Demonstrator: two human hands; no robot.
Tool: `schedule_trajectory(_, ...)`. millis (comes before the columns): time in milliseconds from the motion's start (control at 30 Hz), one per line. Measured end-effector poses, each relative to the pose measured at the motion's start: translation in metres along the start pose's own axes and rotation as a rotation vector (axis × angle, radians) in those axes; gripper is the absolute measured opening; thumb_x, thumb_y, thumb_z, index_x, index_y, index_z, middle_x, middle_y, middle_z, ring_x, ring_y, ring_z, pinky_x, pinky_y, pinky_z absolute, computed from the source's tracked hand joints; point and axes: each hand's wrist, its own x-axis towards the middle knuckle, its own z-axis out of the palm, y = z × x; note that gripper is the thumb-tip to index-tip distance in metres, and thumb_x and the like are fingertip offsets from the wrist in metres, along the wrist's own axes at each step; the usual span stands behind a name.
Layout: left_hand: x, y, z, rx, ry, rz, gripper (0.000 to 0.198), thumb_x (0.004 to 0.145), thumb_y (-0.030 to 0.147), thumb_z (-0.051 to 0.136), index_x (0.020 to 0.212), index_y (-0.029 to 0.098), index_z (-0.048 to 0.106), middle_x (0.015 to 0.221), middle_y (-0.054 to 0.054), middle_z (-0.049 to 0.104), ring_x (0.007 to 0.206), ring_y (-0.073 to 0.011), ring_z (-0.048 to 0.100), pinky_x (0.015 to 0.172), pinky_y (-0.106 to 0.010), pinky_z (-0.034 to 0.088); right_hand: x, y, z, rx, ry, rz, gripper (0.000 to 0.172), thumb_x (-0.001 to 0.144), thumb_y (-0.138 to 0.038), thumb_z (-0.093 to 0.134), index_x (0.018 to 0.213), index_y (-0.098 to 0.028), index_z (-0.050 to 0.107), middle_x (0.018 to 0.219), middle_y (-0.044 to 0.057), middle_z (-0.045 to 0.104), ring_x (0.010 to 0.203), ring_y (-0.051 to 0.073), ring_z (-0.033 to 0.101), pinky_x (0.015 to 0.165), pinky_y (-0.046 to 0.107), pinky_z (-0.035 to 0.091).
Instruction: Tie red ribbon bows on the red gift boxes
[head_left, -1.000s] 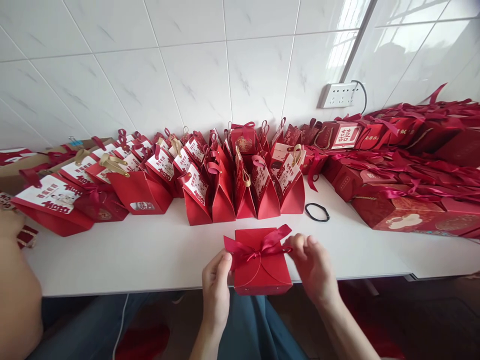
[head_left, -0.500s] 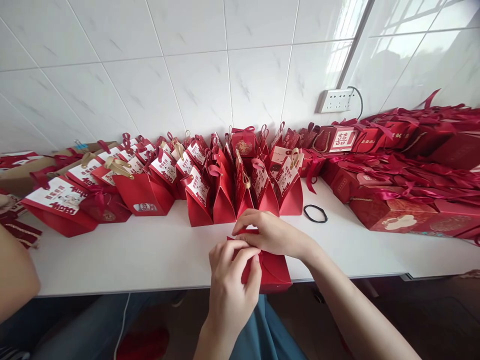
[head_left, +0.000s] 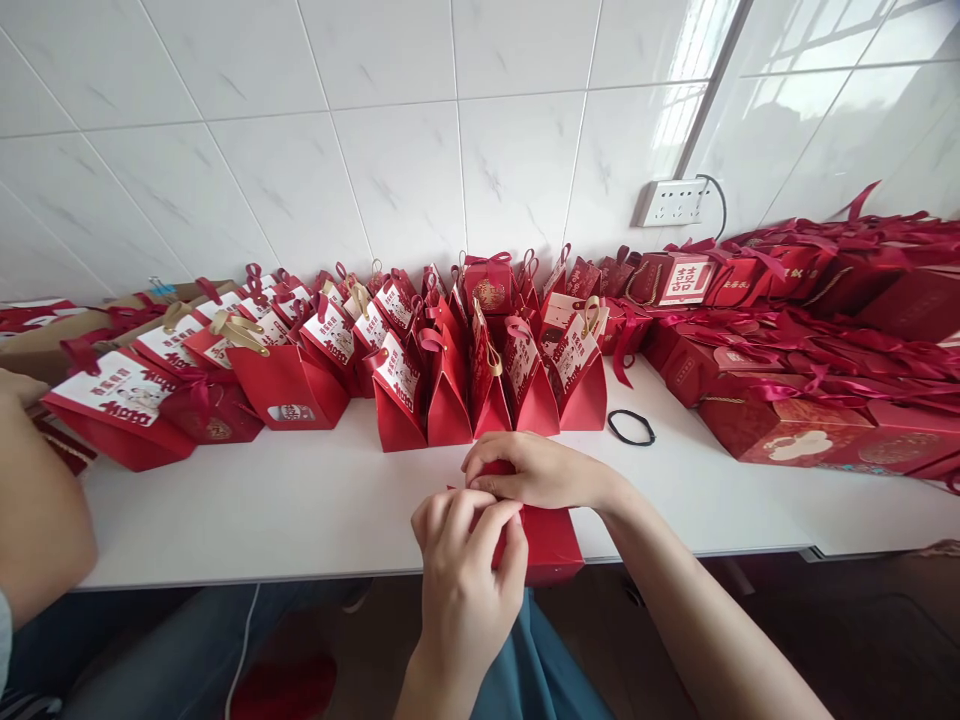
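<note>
A small red gift box [head_left: 551, 545] with a red ribbon sits at the front edge of the white table [head_left: 300, 510]. My left hand [head_left: 465, 570] covers the box's left side, fingers curled and pinched at the ribbon. My right hand [head_left: 536, 472] lies across the top of the box, fingers closed over the ribbon knot. The bow itself is hidden under both hands.
Rows of red gift bags [head_left: 450, 370] with ribbon handles stand behind the box. Stacks of flat red boxes [head_left: 810, 340] fill the right side. A black hair tie [head_left: 631, 428] lies on the table. Another person's arm [head_left: 37, 500] reaches in at the left. A wall socket [head_left: 670, 201] is behind.
A second ago both hands held the bow's ends apart with the box top showing. They have since come together over the box and now cover the ribbon.
</note>
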Motion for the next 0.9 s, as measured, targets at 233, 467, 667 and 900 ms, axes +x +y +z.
schedule_trajectory(233,-0.0001,0.0014,-0.0011,0.034,-0.007,-0.008,0.016,0.087,0.009,0.061,0.094,0.022,0.067,0.082,0.0,0.063,0.082,-0.0164,0.052,0.086,-0.034,0.033,0.0014,0.003,-0.0014,0.042,-0.061,-0.008,0.019,0.092,-0.019,0.052,0.089,-0.015,0.07,0.1,0.006,0.07,0.089,0.016,0.065,0.077,0.023,0.049)
schedule_trajectory(467,-0.002,0.0003,-0.0007,0.012,0.0,-0.028,0.015,0.087,0.01,0.061,0.092,0.022,0.068,0.081,0.001,0.063,0.081,-0.0153,0.054,0.085,-0.033,0.033,0.0014,0.0039,-0.0009,0.056,-0.031,0.006,0.013,0.088,-0.016,0.057,0.086,-0.015,0.07,0.101,0.006,0.069,0.089,0.016,0.064,0.079,0.024,0.048)
schedule_trajectory(667,-0.0001,0.0,-0.001,-0.009,-0.03,-0.049,0.015,0.087,0.011,0.059,0.093,0.023,0.067,0.081,0.001,0.063,0.078,-0.0147,0.055,0.084,-0.032,0.033,-0.0018,0.0014,0.0022,0.107,0.076,0.081,0.015,0.09,-0.019,0.054,0.087,-0.015,0.068,0.094,0.005,0.072,0.081,0.014,0.065,0.071,0.023,0.049)
schedule_trajectory(900,0.0018,-0.0001,-0.0018,-0.013,-0.055,-0.049,0.015,0.087,0.012,0.058,0.093,0.024,0.066,0.083,0.001,0.064,0.079,-0.0155,0.056,0.083,-0.033,0.033,-0.0012,-0.006,0.0028,0.085,0.192,0.189,0.015,0.088,-0.018,0.054,0.079,-0.015,0.066,0.073,0.001,0.067,0.062,0.011,0.057,0.059,0.022,0.042)
